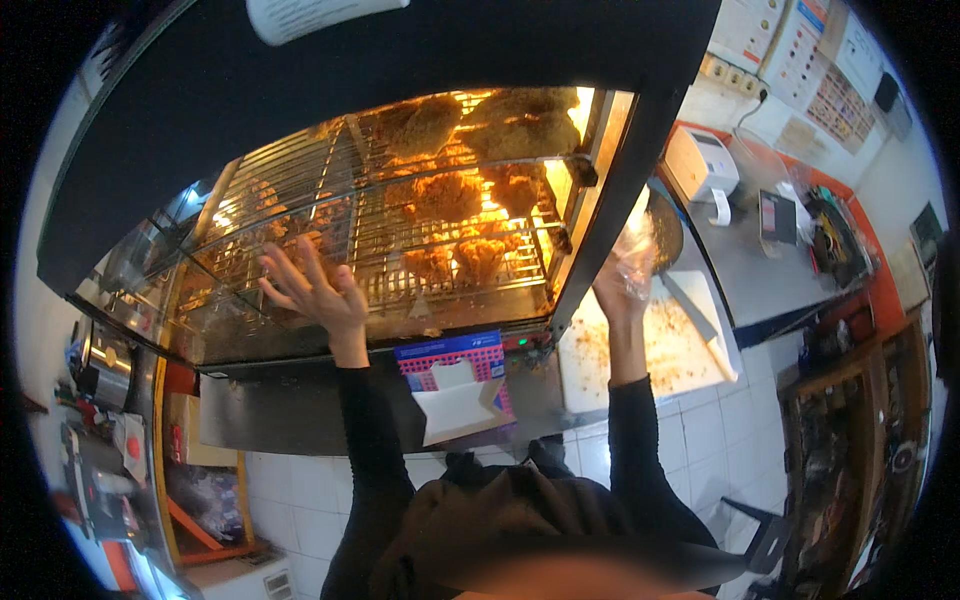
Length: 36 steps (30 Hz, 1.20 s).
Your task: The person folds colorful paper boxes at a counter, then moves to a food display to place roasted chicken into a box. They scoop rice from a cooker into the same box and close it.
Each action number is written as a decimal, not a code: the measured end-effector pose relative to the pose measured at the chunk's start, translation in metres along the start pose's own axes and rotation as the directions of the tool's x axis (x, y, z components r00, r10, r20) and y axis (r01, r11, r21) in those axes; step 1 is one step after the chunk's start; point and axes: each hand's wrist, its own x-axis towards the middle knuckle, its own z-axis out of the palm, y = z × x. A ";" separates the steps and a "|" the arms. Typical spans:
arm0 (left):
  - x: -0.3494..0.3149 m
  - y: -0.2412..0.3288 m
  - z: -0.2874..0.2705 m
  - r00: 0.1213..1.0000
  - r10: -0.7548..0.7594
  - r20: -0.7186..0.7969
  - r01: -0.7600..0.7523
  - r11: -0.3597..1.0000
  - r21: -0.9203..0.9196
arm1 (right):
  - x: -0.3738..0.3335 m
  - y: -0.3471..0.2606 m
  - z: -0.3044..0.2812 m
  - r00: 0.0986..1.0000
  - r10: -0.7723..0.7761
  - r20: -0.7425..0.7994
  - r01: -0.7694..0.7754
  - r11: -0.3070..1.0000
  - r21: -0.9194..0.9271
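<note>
My left hand [318,298] is open, its fingers spread before the front of a lit food warmer [420,42]. Whether it touches the glass or a sliding door, I cannot tell. Fried chicken pieces [440,195] lie on wire racks inside. At the warmer's right side my right hand [626,275] is raised, with clear plastic, like a thin glove or bag, around it; its fingers are smeared by glare and motion. Beneath and beside it, a knife [690,306] rests on a white cutting board [590,385] scattered with crumbs. An open paper box [455,395] stands below the warmer, between my arms.
On the right-hand counter sit a white label printer [702,162], a small dark device [778,217] and a round dark pan or bowl [664,230]. A wooden shelf [850,420] stands at the right. Metal pots [105,365] are at far left.
</note>
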 end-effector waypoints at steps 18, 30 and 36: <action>-0.087 0.126 -0.096 0.956 0.017 0.291 0.281 0.219 -0.934 | -0.204 0.060 0.110 0.971 -0.183 0.153 0.215 0.396 -0.893; -0.126 0.117 -0.148 0.872 0.324 0.367 0.328 0.171 -0.929 | -0.149 0.053 0.211 0.948 0.078 0.309 0.219 0.546 -0.809; -0.165 0.065 -0.145 0.525 0.113 0.843 0.649 0.588 -0.483 | -0.012 0.069 0.205 0.762 0.188 0.620 0.585 -0.610 -0.535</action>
